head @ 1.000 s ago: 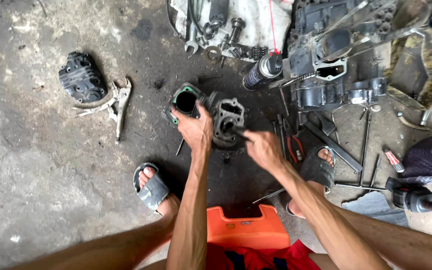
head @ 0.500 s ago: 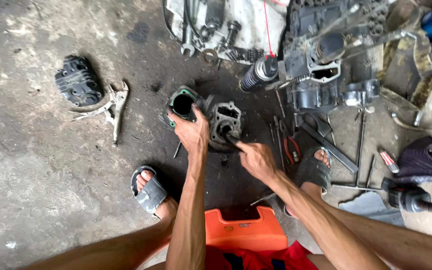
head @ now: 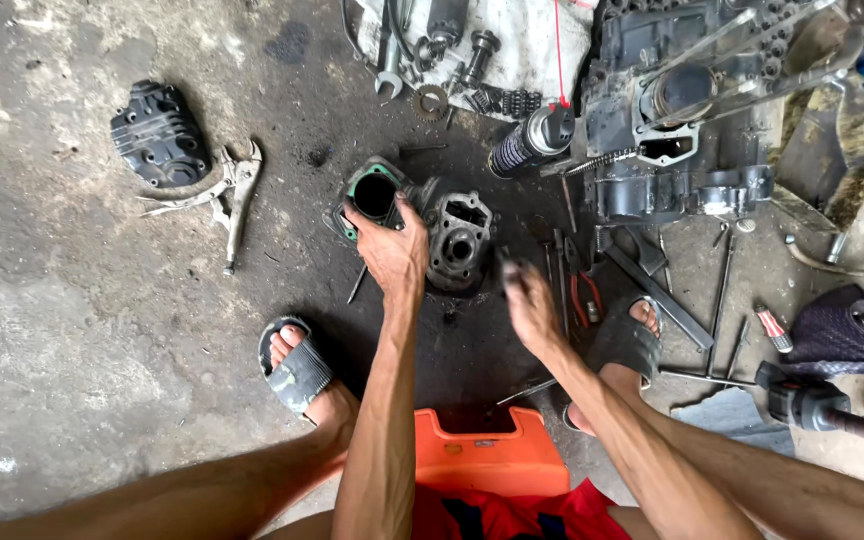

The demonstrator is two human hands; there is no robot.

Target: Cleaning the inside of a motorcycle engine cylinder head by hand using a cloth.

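Note:
My left hand [head: 392,252] grips the near rim of a dark engine cylinder [head: 373,188] with a green gasket, which sits on the oily concrete floor. Right beside it lies a grey cylinder head [head: 462,238]. My right hand [head: 530,302] hovers just to the right of the head, apart from it. It is motion-blurred, with its fingers curled, and I cannot make out whether anything is in them. Several long rods and red-handled pliers [head: 584,292] lie just right of that hand.
An engine case [head: 672,140] and a black spray can [head: 532,140] stand at the back right. A cloth [head: 522,40] with small parts lies behind. Locking pliers [head: 237,190] and a black finned cover [head: 157,135] lie left. An orange stool [head: 492,455] is under me.
My right hand has pulled back from the cylinder head toward the right and nearer to me. My left hand has stayed on the cylinder.

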